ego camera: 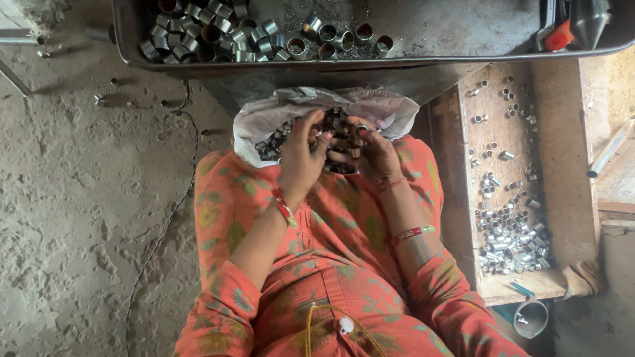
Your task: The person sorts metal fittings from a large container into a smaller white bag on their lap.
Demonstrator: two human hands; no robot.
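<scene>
Both hands work inside the white sack of metal sleeves: left hand and right hand, grips closed on sleeves.

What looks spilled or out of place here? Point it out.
A few small metal rings lie scattered on the dirt floor, apart from the metal tray, the white sack and the wooden box.

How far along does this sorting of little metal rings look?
Looks done: shiny small rings piled in the wooden tray, larger rings in the metal tray. In hand: left hand and right hand pick in the white sack on her lap. Left: the sack holds many more.
</scene>
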